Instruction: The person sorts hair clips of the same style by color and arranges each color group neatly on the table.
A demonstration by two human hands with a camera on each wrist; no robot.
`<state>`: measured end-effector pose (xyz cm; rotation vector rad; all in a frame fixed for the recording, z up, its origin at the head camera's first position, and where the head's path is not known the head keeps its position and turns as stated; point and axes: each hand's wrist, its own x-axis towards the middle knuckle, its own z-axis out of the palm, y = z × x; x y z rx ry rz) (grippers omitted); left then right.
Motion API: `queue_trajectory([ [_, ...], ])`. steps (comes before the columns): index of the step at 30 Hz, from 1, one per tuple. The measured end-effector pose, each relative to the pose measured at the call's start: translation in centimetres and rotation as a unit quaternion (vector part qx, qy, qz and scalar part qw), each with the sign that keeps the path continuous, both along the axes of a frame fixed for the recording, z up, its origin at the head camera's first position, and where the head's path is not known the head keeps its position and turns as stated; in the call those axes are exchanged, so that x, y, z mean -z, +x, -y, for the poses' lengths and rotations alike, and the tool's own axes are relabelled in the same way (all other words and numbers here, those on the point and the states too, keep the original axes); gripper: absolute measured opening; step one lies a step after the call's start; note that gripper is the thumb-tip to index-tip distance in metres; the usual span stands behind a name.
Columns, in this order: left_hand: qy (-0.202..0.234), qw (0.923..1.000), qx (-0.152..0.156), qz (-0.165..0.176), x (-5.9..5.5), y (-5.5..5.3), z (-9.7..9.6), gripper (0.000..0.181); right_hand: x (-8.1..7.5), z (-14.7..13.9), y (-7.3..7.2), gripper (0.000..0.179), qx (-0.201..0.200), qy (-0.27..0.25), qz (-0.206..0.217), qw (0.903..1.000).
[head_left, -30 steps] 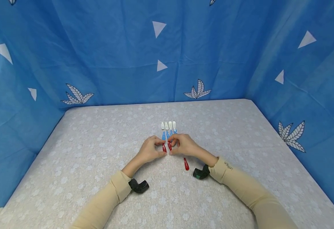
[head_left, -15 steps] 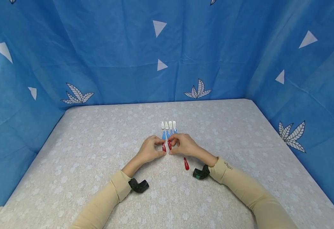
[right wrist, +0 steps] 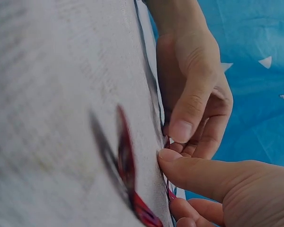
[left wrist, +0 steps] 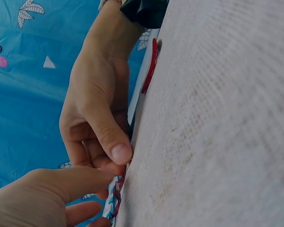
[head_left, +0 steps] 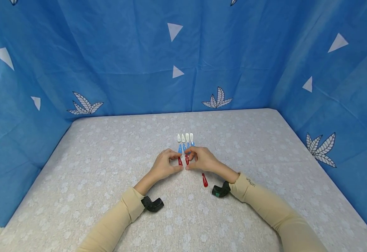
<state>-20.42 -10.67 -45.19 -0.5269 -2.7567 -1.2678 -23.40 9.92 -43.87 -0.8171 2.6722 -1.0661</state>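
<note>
Two red snap hair clips lie side by side at the near end of a small grid of clips in the head view. My left hand (head_left: 167, 163) holds the left red hair clip (head_left: 180, 161) between thumb and index finger, at its two ends. In the same way my right hand (head_left: 203, 159) holds the other red hair clip (head_left: 187, 160), its fingers partly covering it. The two thumb tips stand close together. Beyond them are blue hair clips (head_left: 180, 148), some hidden behind the right hand, and a row of white hair clips (head_left: 183, 138).
One loose red hair clip (head_left: 204, 180) lies on the table near the right wrist. A pale floral cloth (head_left: 114, 168) covers the table. Blue patterned curtains (head_left: 133, 70) stand at the back and both sides. Each wrist wears a black camera mount (head_left: 152, 204).
The red clip at my right hand has turned slightly and now lies straighter. The left red clip has shifted very little. Both hands stay almost in place.
</note>
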Motion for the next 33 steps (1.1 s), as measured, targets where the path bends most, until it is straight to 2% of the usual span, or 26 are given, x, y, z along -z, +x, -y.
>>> queue_trajectory([
  [5,0.021,0.9993,-0.022,-0.024,0.2,0.2,0.2,0.035,0.0,0.0,0.1,0.056,-0.005,-0.006,0.003,1.0],
  [10,0.025,0.9984,-0.042,-0.029,0.4,0.5,0.3,0.034,0.1,0.0,0.2,0.056,-0.008,-0.007,0.007,0.9999],
  [16,0.036,0.9979,-0.039,-0.036,0.9,0.5,0.4,0.033,0.0,0.0,0.2,0.056,-0.008,-0.006,0.01,0.9999],
  [21,0.038,0.9976,-0.03,-0.05,1.2,0.5,0.2,0.032,-0.7,-0.4,0.6,0.055,-0.007,-0.02,0.005,0.9998],
  [28,0.029,0.9969,-0.026,-0.067,1.4,0.3,0.2,0.033,-2.4,-1.4,1.7,0.055,-0.003,-0.03,0.009,0.9995],
  [33,0.017,0.9962,-0.027,-0.082,1.5,0.2,0.3,0.032,-2.7,-2.8,2.9,0.054,-0.003,-0.03,0.021,0.9993],
])
